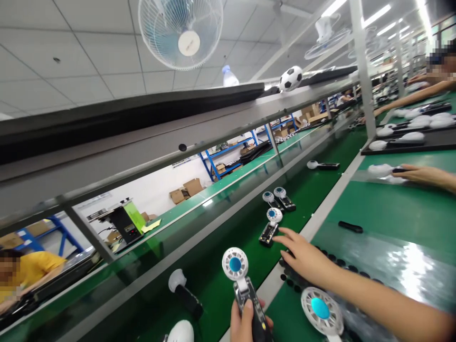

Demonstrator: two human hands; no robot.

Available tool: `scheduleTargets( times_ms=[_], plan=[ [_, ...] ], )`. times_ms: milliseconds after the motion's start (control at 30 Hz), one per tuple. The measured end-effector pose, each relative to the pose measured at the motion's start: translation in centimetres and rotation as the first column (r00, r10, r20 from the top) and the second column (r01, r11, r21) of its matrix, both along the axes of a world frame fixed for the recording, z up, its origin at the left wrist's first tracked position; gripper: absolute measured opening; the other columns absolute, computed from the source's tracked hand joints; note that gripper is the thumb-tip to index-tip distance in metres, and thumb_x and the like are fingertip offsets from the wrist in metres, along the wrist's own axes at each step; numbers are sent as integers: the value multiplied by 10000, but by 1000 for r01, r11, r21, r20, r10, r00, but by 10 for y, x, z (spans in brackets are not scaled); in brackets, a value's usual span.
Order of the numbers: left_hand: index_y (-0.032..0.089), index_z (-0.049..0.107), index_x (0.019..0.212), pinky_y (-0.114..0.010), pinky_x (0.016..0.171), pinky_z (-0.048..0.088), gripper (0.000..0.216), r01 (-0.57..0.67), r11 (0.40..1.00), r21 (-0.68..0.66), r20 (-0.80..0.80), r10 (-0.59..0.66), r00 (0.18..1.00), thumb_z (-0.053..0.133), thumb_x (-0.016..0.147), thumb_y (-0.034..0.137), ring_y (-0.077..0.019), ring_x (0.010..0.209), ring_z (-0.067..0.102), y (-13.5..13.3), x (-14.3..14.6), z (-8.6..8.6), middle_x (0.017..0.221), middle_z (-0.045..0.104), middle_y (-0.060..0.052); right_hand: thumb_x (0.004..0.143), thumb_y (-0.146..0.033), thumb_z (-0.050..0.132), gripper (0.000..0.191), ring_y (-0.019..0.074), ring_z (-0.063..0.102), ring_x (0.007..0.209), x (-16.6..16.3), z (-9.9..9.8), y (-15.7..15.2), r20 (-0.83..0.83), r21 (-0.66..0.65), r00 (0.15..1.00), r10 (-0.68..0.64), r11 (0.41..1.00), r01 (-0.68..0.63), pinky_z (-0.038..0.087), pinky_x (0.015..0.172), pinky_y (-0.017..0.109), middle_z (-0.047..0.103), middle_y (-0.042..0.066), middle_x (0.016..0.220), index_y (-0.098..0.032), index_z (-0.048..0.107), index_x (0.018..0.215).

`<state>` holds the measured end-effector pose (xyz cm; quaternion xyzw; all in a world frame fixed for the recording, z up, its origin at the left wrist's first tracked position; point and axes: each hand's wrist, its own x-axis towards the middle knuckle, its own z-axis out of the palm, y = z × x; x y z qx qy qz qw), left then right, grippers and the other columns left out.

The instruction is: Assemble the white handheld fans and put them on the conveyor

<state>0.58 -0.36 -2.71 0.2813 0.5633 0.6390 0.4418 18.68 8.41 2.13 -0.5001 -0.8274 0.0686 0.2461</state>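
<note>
My left hand [245, 324] is closed round the black handle of a small hand-held fan [235, 266], which stands upright with its white head and blue centre over the green conveyor belt [313, 185]. My right hand [303, 257] reaches forward with fingers stretched out, lying over a row of small black round parts [342, 262] at the bench edge. Its fingertips are close to another fan [271, 225] lying on the belt. A third fan head [321, 311] with a blue centre lies on the bench under my right forearm.
More fans lie on the belt [280, 197] [322, 165] [184, 290]. A loose black handle [350, 227] rests on the green bench. A co-worker's hand [423, 174] holds a white fan at right, beside black trays [409, 141] of white parts. A steel shelf [142, 142] runs overhead.
</note>
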Motion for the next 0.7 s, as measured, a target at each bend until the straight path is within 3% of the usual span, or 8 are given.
scheduleTargets(
  times_ms=[67, 167, 267, 367, 467, 567, 633, 700],
  plan=[
    [141, 530, 833, -219, 400, 379, 363, -17, 1000, -17, -43, 16, 999, 635, 652, 438, -119, 403, 545, 28, -13, 0, 656, 672, -55, 792, -62, 510, 474, 351, 343, 1239, -11, -9, 51, 92, 1, 995, 22, 1000, -23, 415, 905, 492, 329, 176, 1393, -176, 487, 1251],
    [131, 515, 864, -219, 497, 419, 246, -41, 998, -38, -108, 37, 993, 571, 742, 337, -121, 520, 583, 70, -33, 2, 631, 649, -30, 767, -75, 617, 446, 325, 319, 1252, -33, -23, 108, 238, -14, 960, 148, 989, -149, 328, 962, 544, 391, 100, 1364, -221, 532, 1180],
    [126, 520, 858, -247, 559, 443, 187, -53, 992, -110, -200, 30, 979, 522, 807, 306, -109, 556, 565, 108, -52, 1, 661, 614, -6, 835, -187, 593, 205, 246, 469, 1132, -40, -31, 140, 337, -54, 901, 274, 961, -272, 359, 950, 512, 554, 52, 1176, -174, 590, 1040],
    [132, 546, 915, -302, 627, 477, 190, -61, 976, -209, -299, -4, 954, 518, 830, 300, -121, 659, 569, 137, -67, -2, 801, 599, -14, 850, -180, 570, 133, 207, 561, 983, -25, -27, 150, 375, -71, 858, 352, 933, -352, 437, 868, 453, 608, 43, 1038, -144, 601, 973],
    [142, 557, 1000, -384, 759, 477, 235, -63, 960, -273, -350, -38, 936, 547, 816, 288, -178, 870, 570, 157, -74, 4, 1007, 584, -56, 808, 9, 494, 315, 240, 516, 1059, -3, -10, 136, 367, -24, 832, 416, 898, -439, 398, 887, 461, 588, 85, 1100, -151, 580, 1065],
    [164, 509, 1128, -455, 852, 437, 329, -21, 970, -241, -317, -59, 947, 535, 824, 286, -230, 1032, 516, 159, -59, 27, 1195, 506, -88, 728, 100, 396, 534, 257, 409, 1183, 14, 18, 89, 346, 53, 806, 481, 847, -528, 297, 960, 467, 546, 95, 1188, -211, 563, 1129],
    [179, 483, 1168, -462, 869, 427, 358, 52, 980, -193, -242, -99, 965, 520, 833, 299, -231, 1057, 502, 137, -33, 47, 1240, 477, -94, 721, 71, 411, 546, 245, 378, 1207, 22, 36, 41, 348, 85, 776, 526, 807, -585, 220, 1002, 478, 550, 58, 1186, -275, 571, 1112],
    [166, 525, 1117, -437, 838, 447, 353, 175, 972, -155, -110, -194, 975, 486, 841, 383, -219, 998, 541, 94, 2, 63, 1170, 534, -96, 735, 30, 451, 504, 239, 372, 1210, 26, 48, -13, 363, 97, 733, 575, 759, -643, 156, 1026, 493, 571, 28, 1155, -316, 584, 1076]
  ],
)
